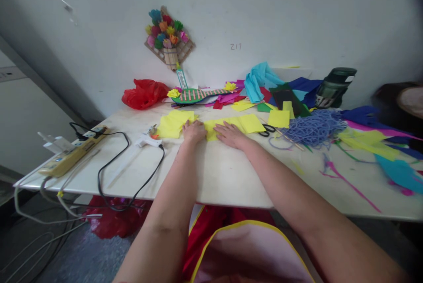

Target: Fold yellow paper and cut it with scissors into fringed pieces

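Observation:
A long yellow crepe paper strip (pixel 251 123) lies across the white table in front of me. My left hand (pixel 194 131) rests on it near the middle, its fingers slightly bent and pressed down on the paper. To the left of that hand spreads a crumpled yellow part (pixel 170 123); I cannot tell if it is the same sheet. My right hand (pixel 230 134) lies flat on the strip, fingers spread. Black-handled scissors (pixel 267 130) sit just past the strip's right end, near a small yellow paper square (pixel 278 119).
A white glue gun (pixel 148 140) with its black cord and a power strip (pixel 74 153) are at left. On the right lie a tangle of blue-purple yarn (pixel 313 128), paper scraps and a dark bottle (pixel 335 88). A red plastic bag (pixel 144 94) stands by the wall.

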{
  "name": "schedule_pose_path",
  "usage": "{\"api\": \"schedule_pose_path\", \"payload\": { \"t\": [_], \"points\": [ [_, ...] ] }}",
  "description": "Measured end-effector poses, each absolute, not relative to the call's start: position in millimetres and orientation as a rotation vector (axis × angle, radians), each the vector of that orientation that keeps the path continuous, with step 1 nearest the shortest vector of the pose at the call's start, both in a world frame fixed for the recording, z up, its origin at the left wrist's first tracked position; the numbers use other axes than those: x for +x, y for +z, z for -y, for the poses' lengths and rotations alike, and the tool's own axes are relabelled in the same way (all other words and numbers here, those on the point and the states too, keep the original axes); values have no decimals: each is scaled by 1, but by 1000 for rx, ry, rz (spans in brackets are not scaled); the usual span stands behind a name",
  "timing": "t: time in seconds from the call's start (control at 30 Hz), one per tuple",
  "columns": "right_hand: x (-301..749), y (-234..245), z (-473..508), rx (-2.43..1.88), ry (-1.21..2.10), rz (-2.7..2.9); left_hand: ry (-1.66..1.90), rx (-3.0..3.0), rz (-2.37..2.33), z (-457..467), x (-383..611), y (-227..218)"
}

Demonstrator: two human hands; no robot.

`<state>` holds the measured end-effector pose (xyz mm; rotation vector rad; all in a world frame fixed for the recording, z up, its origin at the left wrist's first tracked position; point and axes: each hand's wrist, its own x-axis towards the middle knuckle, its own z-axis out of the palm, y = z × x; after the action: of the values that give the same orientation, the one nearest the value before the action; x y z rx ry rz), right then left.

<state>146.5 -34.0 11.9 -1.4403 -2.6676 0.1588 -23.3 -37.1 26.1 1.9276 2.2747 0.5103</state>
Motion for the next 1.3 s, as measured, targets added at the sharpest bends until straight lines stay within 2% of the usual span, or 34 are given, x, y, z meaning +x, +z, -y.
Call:
{"api": "schedule_pose_path", "payload": {
  "t": [0.17, 0.3, 0.53, 0.93, 1.3],
  "points": [
    [146, 13, 35, -1421, 124, 2674, 663, 1980, -2291, 41, -27, 33],
    [147, 10, 34, -1408, 91, 2682, 863, 2331, -2116, 41, -18, 34],
    [146, -6, 21, -1366, -85, 2753, 359, 2687, -1538, 45, 28, 18],
    [146, -10, 15, -1389, 17, 2690, 272, 2298, -1808, 45, 37, 16],
    [179, 7, 22, -1696, 170, 2581, 90, 2375, -1785, 49, 36, 21]
  ]
}}
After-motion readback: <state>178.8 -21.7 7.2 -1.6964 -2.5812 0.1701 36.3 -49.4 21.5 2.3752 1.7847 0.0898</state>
